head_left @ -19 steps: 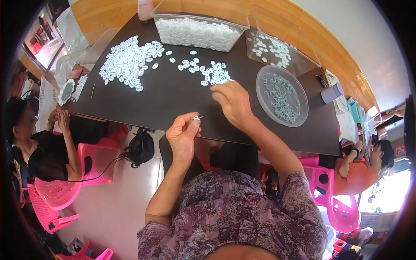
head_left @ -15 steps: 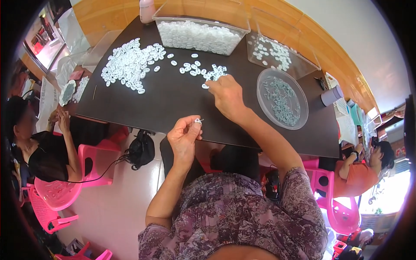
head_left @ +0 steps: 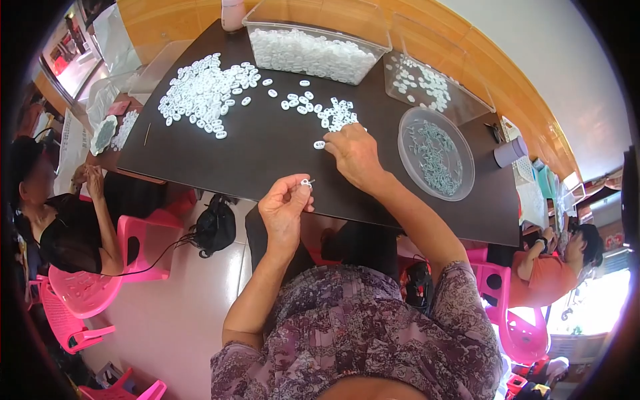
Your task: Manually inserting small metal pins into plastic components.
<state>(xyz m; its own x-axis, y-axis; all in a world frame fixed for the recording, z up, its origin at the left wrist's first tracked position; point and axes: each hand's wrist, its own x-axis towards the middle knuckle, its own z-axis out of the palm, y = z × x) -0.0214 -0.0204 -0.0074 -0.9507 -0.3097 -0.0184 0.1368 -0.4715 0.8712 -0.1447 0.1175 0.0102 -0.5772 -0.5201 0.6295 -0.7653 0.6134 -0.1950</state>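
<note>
My left hand [head_left: 285, 207] is closed in a pinch just off the table's near edge. Between its thumb and fingers is a small white plastic piece [head_left: 306, 182], with a thin dark screw-like pin sticking out to the right. Over the table, my right hand [head_left: 357, 153] has its fingers curled together, with the tips at a white oval plastic piece [head_left: 319, 145]. Just beyond those fingers lies a small heap of white pieces [head_left: 339, 112], partly hidden by the hand. A round clear tray [head_left: 405, 160] of small grey-green screws stands right of my right hand.
A large heap of white oval pieces [head_left: 200, 93] covers the table's left part. Behind stand a clear bin [head_left: 383, 47] full of white pieces and another clear bin [head_left: 477, 105] with fewer. A cup [head_left: 510, 152] stands far right. People sit on both sides.
My right hand has drawn back slightly toward me from the small heap, and the white oval piece at its fingertips has slid the same way. The left hand keeps its pinch. The view has shifted a little.
</note>
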